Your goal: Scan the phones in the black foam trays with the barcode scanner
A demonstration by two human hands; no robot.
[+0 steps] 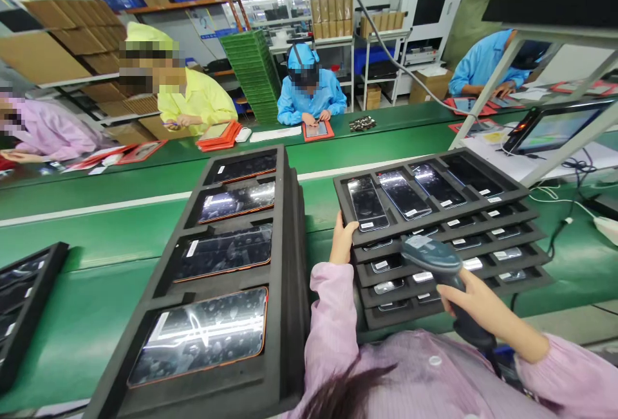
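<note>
My left hand (342, 240) grips the near left corner of the top black foam tray (400, 230), its thumb over the rim. Phones lie screen up in this tray's slots, such as a phone (367, 203) near the hand, each with a small white label. Beneath it several similar trays are stacked, slightly fanned. My right hand (466, 297) is closed around the handle of a barcode scanner (432, 253). The scanner's head hovers in front of the stack's near side, pointing left.
A taller stack of foam trays (279, 271) with larger phones stands left. Another tray (36, 303) is at the far left. Co-workers sit across the green bench (232, 184). A metal frame (499, 78), a monitor (560, 126) and cables are on the right.
</note>
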